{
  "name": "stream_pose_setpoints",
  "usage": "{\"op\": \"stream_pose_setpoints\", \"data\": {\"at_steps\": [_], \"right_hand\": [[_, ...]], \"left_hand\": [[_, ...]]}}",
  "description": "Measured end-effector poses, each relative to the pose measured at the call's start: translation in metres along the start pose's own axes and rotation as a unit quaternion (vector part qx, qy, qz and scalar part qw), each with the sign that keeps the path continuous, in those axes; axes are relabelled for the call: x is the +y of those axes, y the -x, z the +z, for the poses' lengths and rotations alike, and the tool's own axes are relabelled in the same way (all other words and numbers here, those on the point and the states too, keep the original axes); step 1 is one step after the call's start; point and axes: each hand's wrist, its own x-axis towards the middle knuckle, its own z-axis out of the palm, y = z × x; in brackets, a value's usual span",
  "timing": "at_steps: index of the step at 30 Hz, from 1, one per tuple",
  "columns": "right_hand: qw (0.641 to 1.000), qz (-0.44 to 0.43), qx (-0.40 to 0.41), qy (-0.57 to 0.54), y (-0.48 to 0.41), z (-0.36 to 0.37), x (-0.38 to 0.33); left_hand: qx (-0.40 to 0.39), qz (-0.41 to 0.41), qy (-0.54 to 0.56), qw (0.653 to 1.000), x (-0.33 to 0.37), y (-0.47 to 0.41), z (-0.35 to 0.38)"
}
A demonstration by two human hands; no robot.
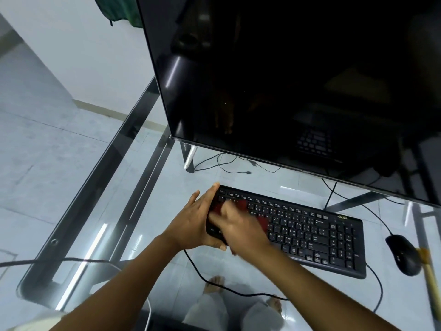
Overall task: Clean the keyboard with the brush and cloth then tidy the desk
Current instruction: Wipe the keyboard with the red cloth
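The desk (107, 168) has a clear, glossy glass top on a smooth dark metal frame. The keyboard (310, 235) is matt black plastic. The monitor (286, 80) screen is glossy and reflective. The mouse (403, 255) is smooth black plastic. The cloth (262, 220) is red fabric. The brush (432, 278), at the desk's right edge, has a pale wooden handle

Home computer corner. Glass surface (155, 271) carries large monitor (286, 80), keyboard (310, 232), mouse (403, 255). Tiled floor (35, 163), bare feet (216, 284) beneath.
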Motion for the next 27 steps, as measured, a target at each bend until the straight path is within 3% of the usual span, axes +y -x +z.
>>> {"op": "stream_pose_setpoints", "data": {"at_steps": [2,6,10,12,15,18,19,22,27], "right_hand": [[0.999,-0.037,-0.024,0.001,0.009,0.003,-0.001],[0.997,0.032,0.064,-0.028,0.002,0.001,0.008],[0.999,-0.033,-0.002,-0.030,0.037,0.001,0.016],[0.999,-0.024,-0.019,0.007,0.058,-0.008,0.042],[0.999,0.001,0.021,0.032,0.073,-0.014,0.060],[0.999,0.006,0.017,-0.038,0.057,-0.003,0.032],[0.997,0.001,0.025,-0.069,0.047,0.000,0.017],[0.994,-0.086,0.060,-0.027,0.029,0.012,0.001],[0.999,-0.023,0.043,-0.022,0.073,-0.003,0.048]], "left_hand": [[0.001,0.003,-0.004,1.000,0.000,0.000,0.000],[-0.002,0.014,-0.003,1.000,0.001,-0.001,-0.001],[-0.014,0.019,-0.035,0.999,-0.004,0.000,0.000],[-0.025,0.017,-0.040,0.999,-0.005,0.000,0.000],[-0.031,0.011,-0.034,0.999,-0.002,-0.001,-0.001],[-0.030,0.015,-0.050,0.998,-0.003,-0.001,0.000],[-0.033,0.018,-0.060,0.998,-0.003,-0.001,0.000],[-0.039,0.032,-0.085,0.995,-0.004,0.000,-0.002],[-0.047,0.020,-0.084,0.995,-0.005,-0.001,-0.002]]}}
